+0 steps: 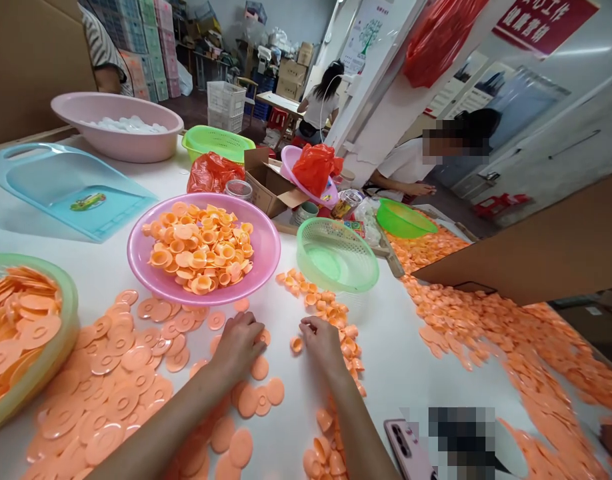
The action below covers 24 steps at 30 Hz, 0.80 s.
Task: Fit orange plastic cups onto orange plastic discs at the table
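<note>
Two hands rest close together on the table (401,353). Your left hand (239,343) has its fingers curled under, on flat orange discs (121,373). Your right hand (323,340) is curled too. You can't see if either holds anything. One small cup (297,345) lies between them, just beside your right hand. A pink bowl (264,248) sits past your left hand.

Glossy plastic pink bowl (266,250), matt orange discs (121,373).

My left hand (239,343) lies on the flat discs (121,373), my right hand (322,341) just left of the row of cups (336,313); the bowl (266,267) sits behind the 2, on the table (396,360)
</note>
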Each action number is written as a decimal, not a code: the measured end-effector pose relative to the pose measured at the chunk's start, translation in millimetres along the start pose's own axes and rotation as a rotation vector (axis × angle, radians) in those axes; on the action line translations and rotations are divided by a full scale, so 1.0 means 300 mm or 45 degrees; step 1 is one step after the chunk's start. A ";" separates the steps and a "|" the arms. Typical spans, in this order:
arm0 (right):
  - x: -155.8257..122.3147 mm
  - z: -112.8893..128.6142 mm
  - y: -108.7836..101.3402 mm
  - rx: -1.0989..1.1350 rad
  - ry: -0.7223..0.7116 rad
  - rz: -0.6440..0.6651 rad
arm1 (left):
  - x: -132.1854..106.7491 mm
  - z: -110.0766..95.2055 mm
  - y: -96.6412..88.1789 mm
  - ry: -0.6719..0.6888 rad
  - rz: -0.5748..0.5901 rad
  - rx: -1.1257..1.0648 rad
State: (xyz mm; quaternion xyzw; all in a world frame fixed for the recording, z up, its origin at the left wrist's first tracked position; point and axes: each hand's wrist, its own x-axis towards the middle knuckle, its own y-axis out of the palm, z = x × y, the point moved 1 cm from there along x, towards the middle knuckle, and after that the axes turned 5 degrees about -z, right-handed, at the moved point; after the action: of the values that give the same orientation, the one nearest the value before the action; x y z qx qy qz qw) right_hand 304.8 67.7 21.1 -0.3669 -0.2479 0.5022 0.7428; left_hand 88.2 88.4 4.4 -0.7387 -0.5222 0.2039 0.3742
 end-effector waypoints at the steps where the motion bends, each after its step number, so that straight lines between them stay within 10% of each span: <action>1: -0.008 0.003 -0.004 0.022 -0.020 -0.042 | -0.001 0.002 0.002 0.005 -0.005 -0.012; 11: -0.212 0.037 -0.004 0.230 -0.065 0.262 | -0.011 0.023 0.007 0.066 -0.036 -0.061; 24: -0.090 0.156 0.165 0.225 0.042 0.213 | 0.004 0.044 0.014 -0.017 0.023 -0.119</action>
State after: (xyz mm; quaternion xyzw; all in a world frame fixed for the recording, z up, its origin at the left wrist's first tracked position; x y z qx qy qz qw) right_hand 232.3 67.6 10.3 -0.3276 -0.1589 0.5762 0.7317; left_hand 82.2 93.2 -7.0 -0.7586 -0.5269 0.1879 0.3339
